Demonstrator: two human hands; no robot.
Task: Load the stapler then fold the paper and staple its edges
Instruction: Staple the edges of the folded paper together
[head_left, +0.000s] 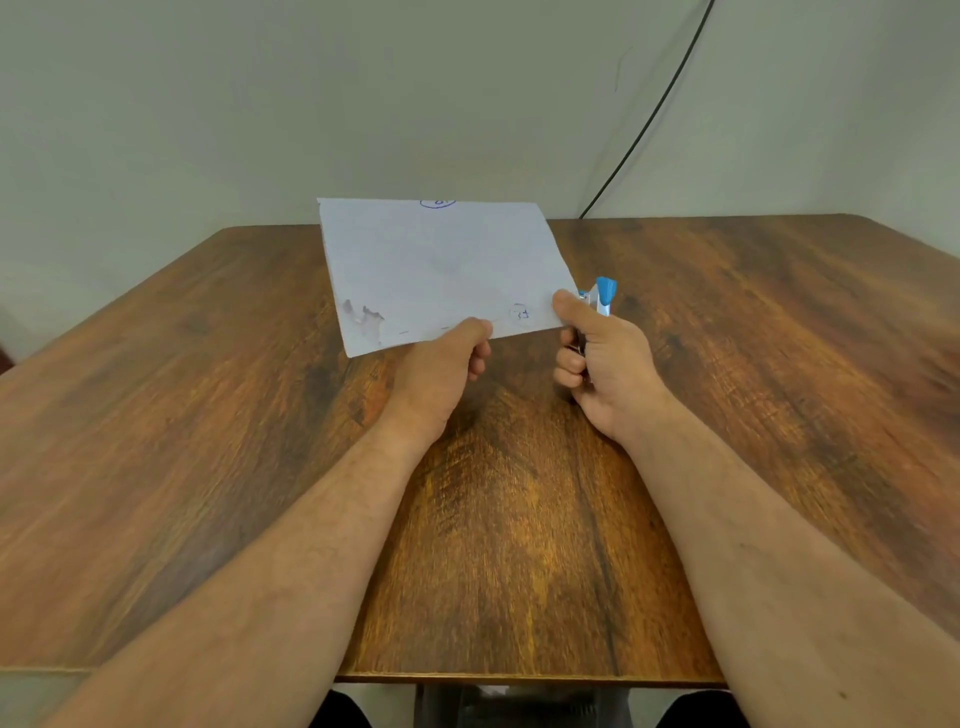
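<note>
The paper (441, 270) looks already folded, judging by its half-sheet shape and doubled look, and it is held up off the counter (519, 519), tilted toward the camera, a little above centre at about 12 o'clock from the hands. The stapler (602, 296), blue and silver, sits at the paper's lower right corner, roughly 3 o'clock from the sheet's middle, so the work appears to be in the stapling stage; whether the stapler was loaded cannot be read from this view, though its use at the edge suggests it was. No staple can be made out along any edge, so how many edges are done is unclear, and the remaining edges most likely wait. The left hand (452, 358) has a closed grip on the paper's near edge, thumb on top and fingers curled beneath, pinching the sheet. The right hand (597, 358) is wrapped round the stapler with a tight grip, fingers curled under its body and thumb pressing on top right at the paper's corner. Whether the corner actually lies in the stapler's mouth is hidden by the thumb. A dark cable (649, 114) runs down the wall at about 1 o'clock.
</note>
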